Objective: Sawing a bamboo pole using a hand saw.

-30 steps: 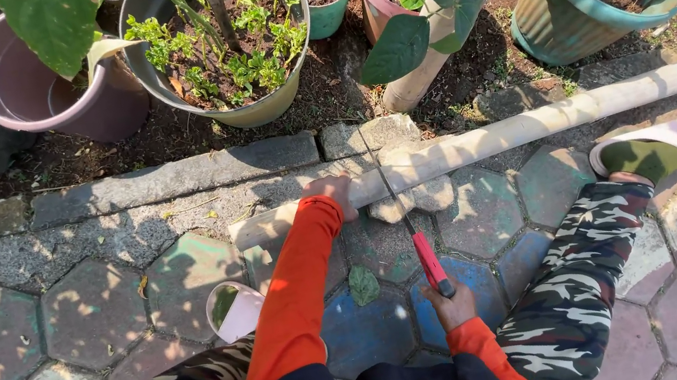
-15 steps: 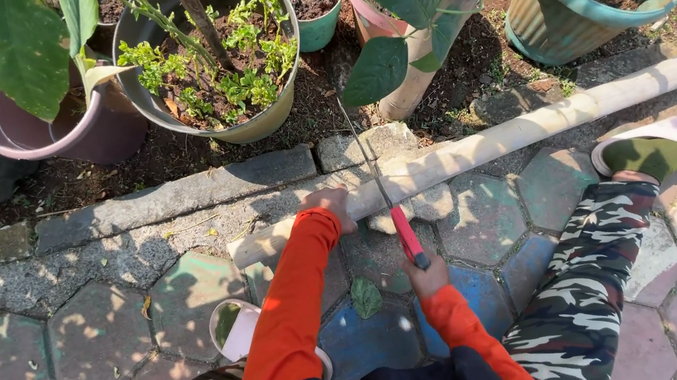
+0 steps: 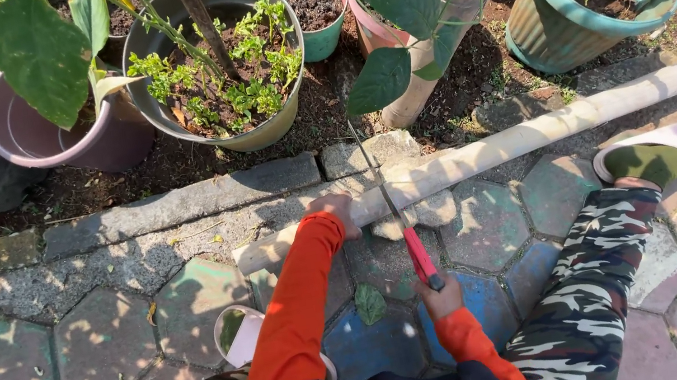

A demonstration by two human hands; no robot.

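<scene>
A long pale bamboo pole [image 3: 531,135] lies across the paving, its cut end at the left. My left hand [image 3: 335,211], in an orange sleeve, presses down on the pole near that end. My right hand [image 3: 441,298] grips the red handle of a thin-bladed saw [image 3: 398,217], whose blade crosses the pole just right of my left hand and points up toward the pots. A stone [image 3: 414,216] sits under the pole by the blade. My right foot in a pale sandal [image 3: 671,148] rests next to the pole.
Beyond a stone kerb [image 3: 176,203] stand a grey pot [image 3: 220,54], a purple pot [image 3: 50,137], a small teal pot [image 3: 316,1] and a large teal pot [image 3: 600,0] on soil. An upright pale trunk [image 3: 454,6] leans behind the pole. Hexagonal pavers [image 3: 89,342] lie below.
My right hand has pushed the saw forward, so the blade reaches farther over the pole. The view has shifted slightly down and left. My left hand stays on the pole.
</scene>
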